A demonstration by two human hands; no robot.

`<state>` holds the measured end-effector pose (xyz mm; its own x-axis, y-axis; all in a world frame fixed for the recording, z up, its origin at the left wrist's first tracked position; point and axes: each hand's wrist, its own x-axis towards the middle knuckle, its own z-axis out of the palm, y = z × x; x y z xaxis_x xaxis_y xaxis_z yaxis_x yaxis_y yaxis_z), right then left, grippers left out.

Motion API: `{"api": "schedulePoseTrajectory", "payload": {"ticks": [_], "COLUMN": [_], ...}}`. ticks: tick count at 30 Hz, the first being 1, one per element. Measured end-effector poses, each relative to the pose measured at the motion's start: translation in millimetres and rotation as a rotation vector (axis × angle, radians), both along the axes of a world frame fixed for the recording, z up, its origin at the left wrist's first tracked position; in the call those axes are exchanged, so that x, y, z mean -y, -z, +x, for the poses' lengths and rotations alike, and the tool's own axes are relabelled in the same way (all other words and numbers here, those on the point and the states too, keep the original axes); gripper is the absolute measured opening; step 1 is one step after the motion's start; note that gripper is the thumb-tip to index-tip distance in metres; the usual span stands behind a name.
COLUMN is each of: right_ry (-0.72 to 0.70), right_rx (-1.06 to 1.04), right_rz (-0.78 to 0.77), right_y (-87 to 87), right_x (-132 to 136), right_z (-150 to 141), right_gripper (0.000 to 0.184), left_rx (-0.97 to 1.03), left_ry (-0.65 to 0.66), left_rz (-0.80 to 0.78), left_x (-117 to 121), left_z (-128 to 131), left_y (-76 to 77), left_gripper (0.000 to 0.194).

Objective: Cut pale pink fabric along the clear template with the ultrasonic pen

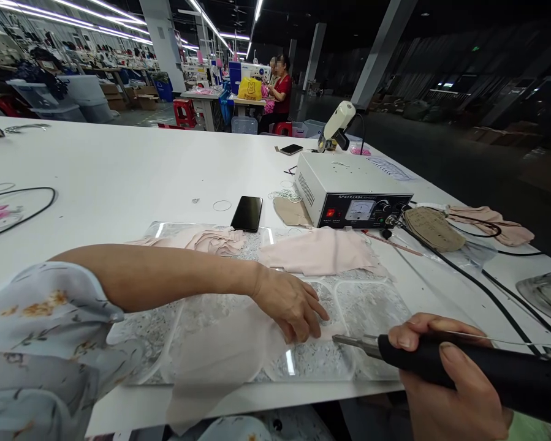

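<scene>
My left hand (pixel 296 306) reaches across from the left, palm down. Its fingers are bent and slightly apart, with their tips pressing on a thin, sheer pale fabric piece (pixel 224 355). That fabric lies on a clear patterned mat (pixel 371 306) and hangs over the table's front edge. On the right, my right hand (pixel 454 386) is wrapped round a black handpiece (pixel 431 361) with a narrow metal tip. The tip points left, just beyond my left fingertips, near the fabric's edge; whether it touches cannot be made out. Folded pink fabric (pixel 321 251) lies behind my left hand.
A control box (pixel 353 190) with a dial stands behind, its black cable (pixel 468 275) running right. A phone (pixel 247 213), brown card templates (pixel 434 228), more pink fabric (pixel 491 223) and a glass container (pixel 546 294) lie around. A person (pixel 282 92) sits far off at a sewing machine.
</scene>
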<state>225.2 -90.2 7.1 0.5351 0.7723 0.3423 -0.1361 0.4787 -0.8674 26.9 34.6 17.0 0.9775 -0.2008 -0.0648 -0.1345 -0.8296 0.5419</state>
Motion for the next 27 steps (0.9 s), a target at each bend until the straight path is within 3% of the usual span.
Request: {"api": "schedulePoseTrajectory", "payload": {"ticks": [11, 24, 27], "right_ry": [-0.079, -0.13, -0.138], "right_rx": [-0.089, -0.034, -0.01], "right_rz": [-0.013, 0.009, 0.014], "right_y": [-5.6, -3.9, -4.1], "right_x": [3, 2, 1], "right_z": [-11, -21, -22], "right_gripper": [0.011, 0.009, 0.008], "left_rx": [-0.142, 0.012, -0.01], "left_ry": [-0.108, -0.13, -0.209], "left_rz": [-0.098, -0.262, -0.337], "left_x": [2, -1, -1], "left_z": [0, -1, -1], "left_y": [-5.4, 4.7, 6.2], "left_gripper": [0.025, 0.027, 0.026]}}
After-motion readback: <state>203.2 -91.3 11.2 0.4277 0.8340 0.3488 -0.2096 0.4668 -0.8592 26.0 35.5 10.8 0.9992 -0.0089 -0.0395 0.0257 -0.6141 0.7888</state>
